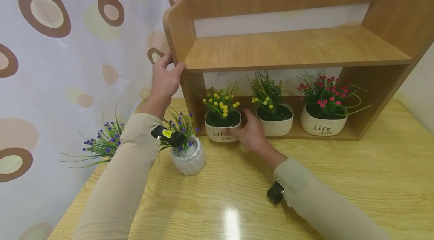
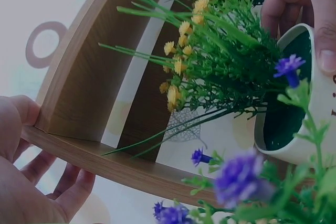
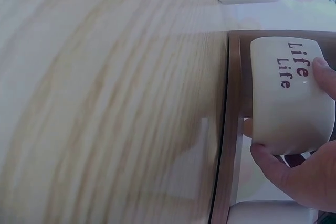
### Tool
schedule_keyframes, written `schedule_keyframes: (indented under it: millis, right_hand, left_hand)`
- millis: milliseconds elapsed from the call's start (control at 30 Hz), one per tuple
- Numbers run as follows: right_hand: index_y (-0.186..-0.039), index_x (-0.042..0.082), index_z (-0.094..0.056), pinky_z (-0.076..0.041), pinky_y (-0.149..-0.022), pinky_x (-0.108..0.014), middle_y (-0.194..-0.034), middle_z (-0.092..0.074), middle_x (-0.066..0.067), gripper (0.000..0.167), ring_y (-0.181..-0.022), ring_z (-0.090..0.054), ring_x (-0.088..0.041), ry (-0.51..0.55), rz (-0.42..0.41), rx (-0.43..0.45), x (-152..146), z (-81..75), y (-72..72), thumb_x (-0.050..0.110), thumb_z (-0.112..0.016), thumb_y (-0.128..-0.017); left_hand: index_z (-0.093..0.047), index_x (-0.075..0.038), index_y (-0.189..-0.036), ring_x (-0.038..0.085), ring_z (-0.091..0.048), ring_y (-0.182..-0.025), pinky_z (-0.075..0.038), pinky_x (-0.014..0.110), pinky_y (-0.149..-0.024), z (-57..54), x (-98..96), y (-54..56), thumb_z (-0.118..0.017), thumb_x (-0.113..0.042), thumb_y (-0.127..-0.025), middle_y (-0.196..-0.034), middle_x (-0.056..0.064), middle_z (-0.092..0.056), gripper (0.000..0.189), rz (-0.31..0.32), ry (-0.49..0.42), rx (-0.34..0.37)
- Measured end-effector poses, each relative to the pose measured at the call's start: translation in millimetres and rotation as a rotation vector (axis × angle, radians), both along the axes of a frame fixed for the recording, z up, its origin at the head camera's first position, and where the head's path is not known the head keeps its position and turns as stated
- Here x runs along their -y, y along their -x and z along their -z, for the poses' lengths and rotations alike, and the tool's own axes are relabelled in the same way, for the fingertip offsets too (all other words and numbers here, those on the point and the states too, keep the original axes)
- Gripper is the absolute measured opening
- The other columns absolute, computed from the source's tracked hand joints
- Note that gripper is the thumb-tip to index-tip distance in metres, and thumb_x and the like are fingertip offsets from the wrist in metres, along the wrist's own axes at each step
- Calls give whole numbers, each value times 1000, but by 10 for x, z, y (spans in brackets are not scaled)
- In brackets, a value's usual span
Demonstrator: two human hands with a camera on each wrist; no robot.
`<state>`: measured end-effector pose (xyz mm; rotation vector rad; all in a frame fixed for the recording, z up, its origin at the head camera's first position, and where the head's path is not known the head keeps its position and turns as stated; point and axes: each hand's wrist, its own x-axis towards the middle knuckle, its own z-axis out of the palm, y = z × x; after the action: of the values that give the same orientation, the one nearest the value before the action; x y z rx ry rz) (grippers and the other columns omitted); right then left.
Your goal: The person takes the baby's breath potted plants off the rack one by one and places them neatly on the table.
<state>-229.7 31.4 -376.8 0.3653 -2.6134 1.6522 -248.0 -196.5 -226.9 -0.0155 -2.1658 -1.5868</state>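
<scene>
A white pot of yellow artificial flowers [image 1: 222,129] stands at the left end of the lower level of a wooden desktop shelf [image 1: 291,49]. My right hand [image 1: 251,132] grips this pot from its right side, thumb across the front near the "Life" lettering; the right wrist view shows the lettered pot wall [image 3: 289,103] between thumb and fingers. Up at the shelf's left side panel, my left hand [image 1: 164,81] holds the front edge. In the left wrist view its thumb [image 2: 26,109] lies on one face of the wood, with the fingers on the other.
Beside the held pot stand a second yellow-flowered pot [image 1: 276,127] and a pot of pink flowers [image 1: 323,123]. A ribbed white pot with purple flowers [image 1: 190,159] sits on the table [image 1: 217,194] left of the shelf. Another purple-flowered plant [image 1: 103,142] is partly behind my left sleeve.
</scene>
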Motion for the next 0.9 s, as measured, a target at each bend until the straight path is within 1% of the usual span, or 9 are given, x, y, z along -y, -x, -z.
schedule_keyframes:
  millis: [267,367,433,500,567,633,733,900]
  right_hand:
    - [-149,6,-41,-31,-115,-47,-148,-47,-15,93,-137,-42,-32,9,-10,12,-68,-40,-86,29,-91,-74]
    - [-148,6,-41,-33,-114,-47,-147,-48,-15,92,-135,-43,-32,11,-15,19,-107,-54,-124,29,-91,-74]
    - [-148,6,-42,-38,-109,-47,-145,-50,-15,92,-129,-47,-31,8,-16,25,-130,-67,-150,30,-91,-74]
    - [-148,5,-42,-43,-102,-46,-141,-52,-15,92,-120,-51,-30,0,-16,27,-151,-78,-175,30,-91,-74]
    - [-148,6,-41,-46,-95,-44,-137,-54,-14,92,-112,-52,-29,-4,-20,30,-171,-85,-203,31,-90,-75]
    - [-148,7,-41,-46,-91,-42,-136,-55,-14,92,-109,-52,-28,-1,-24,32,-192,-90,-233,32,-90,-75]
    - [-148,8,-40,-47,-92,-42,-136,-55,-14,93,-110,-54,-28,13,-29,48,-225,-99,-279,33,-91,-74]
    - [-150,9,-37,-49,-96,-46,-138,-53,-16,98,-118,-55,-31,28,-48,87,-279,-118,-344,37,-91,-73]
  left_hand:
    - [-56,-13,-144,20,-43,-129,-41,37,-107,-2,-8,-7,-60,-10,-92,-128,11,-56,53,-7,-4,0]
    - [-56,-13,-144,19,-43,-130,-40,37,-108,-3,-10,-10,-60,-10,-92,-128,11,-56,52,-4,-3,-1]
    - [-57,-13,-143,19,-42,-130,-40,37,-108,-5,-8,-7,-60,-10,-92,-128,11,-57,52,-3,-1,1]
    - [-56,-13,-144,20,-43,-129,-41,37,-107,-6,-2,-2,-60,-10,-92,-128,11,-57,52,-2,1,1]
    - [-56,-13,-144,20,-44,-128,-43,37,-106,-2,2,-1,-60,-10,-92,-128,11,-57,52,-1,-1,1]
    - [-56,-13,-143,20,-44,-128,-44,38,-105,0,3,0,-60,-10,-92,-128,11,-57,52,2,-2,-1]
    - [-56,-14,-143,19,-44,-129,-44,39,-105,2,2,0,-60,-10,-92,-128,10,-57,52,3,-3,3]
    - [-57,-14,-143,19,-46,-127,-43,37,-105,-3,-2,3,-60,-9,-92,-127,10,-57,52,6,-7,-2]
